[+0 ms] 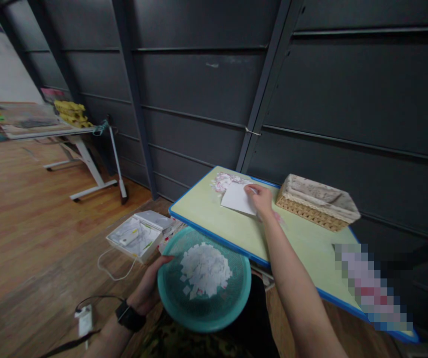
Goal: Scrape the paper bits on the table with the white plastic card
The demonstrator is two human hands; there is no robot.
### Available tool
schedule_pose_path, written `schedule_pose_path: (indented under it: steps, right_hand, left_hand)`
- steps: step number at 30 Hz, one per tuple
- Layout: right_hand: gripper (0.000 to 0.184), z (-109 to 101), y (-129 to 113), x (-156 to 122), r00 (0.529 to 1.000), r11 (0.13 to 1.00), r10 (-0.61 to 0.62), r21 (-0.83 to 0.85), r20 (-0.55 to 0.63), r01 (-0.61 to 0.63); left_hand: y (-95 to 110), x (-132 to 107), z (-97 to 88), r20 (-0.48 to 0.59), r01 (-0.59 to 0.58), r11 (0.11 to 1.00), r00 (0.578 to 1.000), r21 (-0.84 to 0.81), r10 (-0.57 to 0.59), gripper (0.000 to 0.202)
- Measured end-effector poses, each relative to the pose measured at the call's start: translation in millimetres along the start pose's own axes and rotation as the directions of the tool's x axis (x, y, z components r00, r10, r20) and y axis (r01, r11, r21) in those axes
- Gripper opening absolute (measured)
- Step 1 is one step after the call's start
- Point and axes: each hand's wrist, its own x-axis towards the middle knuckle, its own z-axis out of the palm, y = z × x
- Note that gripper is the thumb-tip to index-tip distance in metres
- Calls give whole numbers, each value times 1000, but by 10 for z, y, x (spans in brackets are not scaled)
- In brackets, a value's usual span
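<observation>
My left hand [153,281] grips the rim of a round teal mesh basket [204,323], holding it at the front edge of the table. Inside the basket lies a heap of small white paper pieces [206,271], a few with red marks. Over the tabletop, my right hand [261,198] is closed on the right end of a white sheet of card [238,198]. Just behind the card is a pile of paper scraps [227,181], partly hidden by it. A dark watch [130,315] sits on my left wrist.
On the light green table [206,206] with a blue edge stands a cloth-lined wicker basket [318,201] at the right. A blurred-out item [373,288] lies nearer the corner. An open white box [137,236] with a cable rests on the left. A dark panelled wall [199,84] rises behind.
</observation>
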Motion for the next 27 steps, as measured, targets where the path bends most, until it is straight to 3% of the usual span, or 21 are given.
schedule_pose_path:
  steps: [7,14,21,27]
  right_hand:
    - [45,74,-29,-27,997,999,-31,-25,-69,30]
    - [37,198,-115,-120,990,981,-137,-139,27,139]
    - [35,86,-100,-63,991,993,-109,-45,72,112]
    - [36,-63,72,56,985,997,-83,6,152,83]
  left_hand:
    - [21,-17,36,-21,4,1000,1000,18,-3,13]
    - [21,-8,27,-31,-11,1000,999,-2,11,12]
    - [-4,9,15,-14,-15,1000,1000,22,15,14]
    - [12,-23,41,-41,0,1000,999,20,1,9]
